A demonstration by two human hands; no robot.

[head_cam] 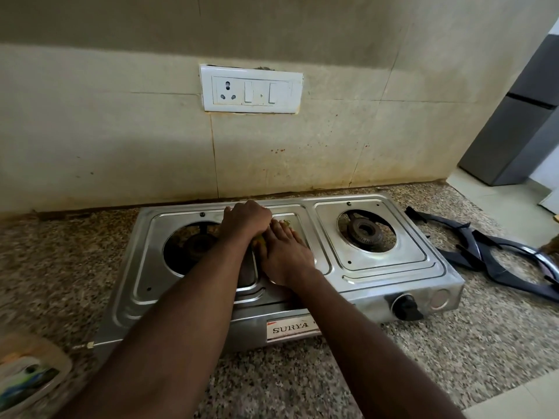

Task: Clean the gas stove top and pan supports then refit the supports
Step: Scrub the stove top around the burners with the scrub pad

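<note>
The steel two-burner gas stove (pixel 378 267) sits on the granite counter with both pan supports off. My right hand (pixel 284 258) lies flat on the strip between the burners, pressing a yellow-green scrub pad (pixel 259 241) that shows only at its edges. My left hand (pixel 246 219) is closed in a fist just behind it, touching the right hand's fingers. The right burner (pixel 364 231) is bare. My left forearm partly hides the left burner (pixel 193 247). The two dark pan supports (pixel 487 252) lie stacked on the counter to the right of the stove.
A black control knob (pixel 406 308) sticks out of the stove's front. A tray with a colourful packet (pixel 27 379) is at the counter's near left corner. The tiled wall behind carries a white switch plate (pixel 251 89). A grey fridge (pixel 520 116) stands at the far right.
</note>
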